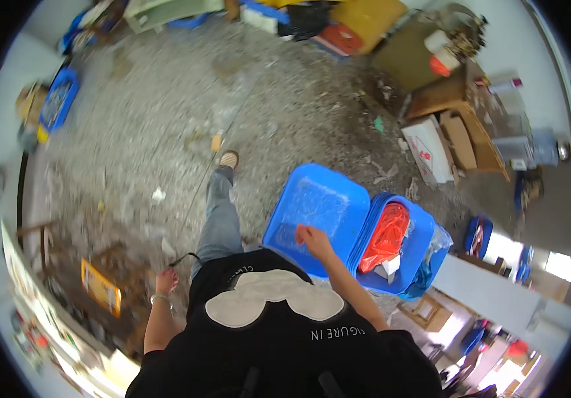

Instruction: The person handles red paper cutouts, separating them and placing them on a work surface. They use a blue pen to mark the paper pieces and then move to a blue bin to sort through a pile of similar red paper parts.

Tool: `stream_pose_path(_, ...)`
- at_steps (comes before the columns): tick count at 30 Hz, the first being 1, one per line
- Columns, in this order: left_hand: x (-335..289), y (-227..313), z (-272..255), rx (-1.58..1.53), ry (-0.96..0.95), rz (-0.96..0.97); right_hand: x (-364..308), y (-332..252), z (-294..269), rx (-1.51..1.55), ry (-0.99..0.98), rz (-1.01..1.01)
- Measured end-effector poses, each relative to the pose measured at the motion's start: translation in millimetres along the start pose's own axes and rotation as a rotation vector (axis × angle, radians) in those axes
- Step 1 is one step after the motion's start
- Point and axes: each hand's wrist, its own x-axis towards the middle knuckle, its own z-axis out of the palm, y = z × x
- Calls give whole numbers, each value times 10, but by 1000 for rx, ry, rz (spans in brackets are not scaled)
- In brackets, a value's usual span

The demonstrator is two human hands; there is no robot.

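A: Blue tray [318, 209], shallow and rectangular, sits at about 3 o'clock from the person's trunk, on top of a stack of like blue bins [418, 232].

B: Log the hands, left side first.

A: Left hand [165, 280], at 9 o'clock low by the hip, is closed in a pinch on the end of a thin dark cord [186, 257]; the cord runs up toward 12 o'clock past the outstretched leg. Grip looks loose, my reading only: enough to keep the line from dropping.

B: Right?

A: Right hand [312, 240] lies on the tray's near edge, fingers bent over the rim. Whether it truly clamps the rim or just rests there, I cannot tell. Judged purpose: steadying the tray on the stack.

B: Orientation of the tray?

A: Open face up, tilted slightly toward the person. Long axis runs from roughly 7 to 1 o'clock, far corner pointing at the rubble-strewn concrete floor [166, 113].

B: Further right?

A: An orange bag [388, 235] stuffed in the next bin, then cardboard boxes [448, 146] at 2 o'clock.
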Motion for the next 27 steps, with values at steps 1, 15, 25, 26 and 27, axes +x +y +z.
stream_pose_path(1,272,411,13,127,-42,31,102,211,-87,-15,40,42)
stream_pose_path(15,1338,7301,4793,621,-514,859,-417,574,-816,930,1088,820)
stream_pose_path(25,-849,7007,8511,1588,-963,541,1455,977,-3345,1124,916,670)
stream_pose_path(26,-967,7074,8931,1625,-993,443,1492,816,-3969,1123,957,542)
stream_pose_path(27,-1118,7128,9392,1661,-1026,337,1473,644,-4542,1115,1002,422)
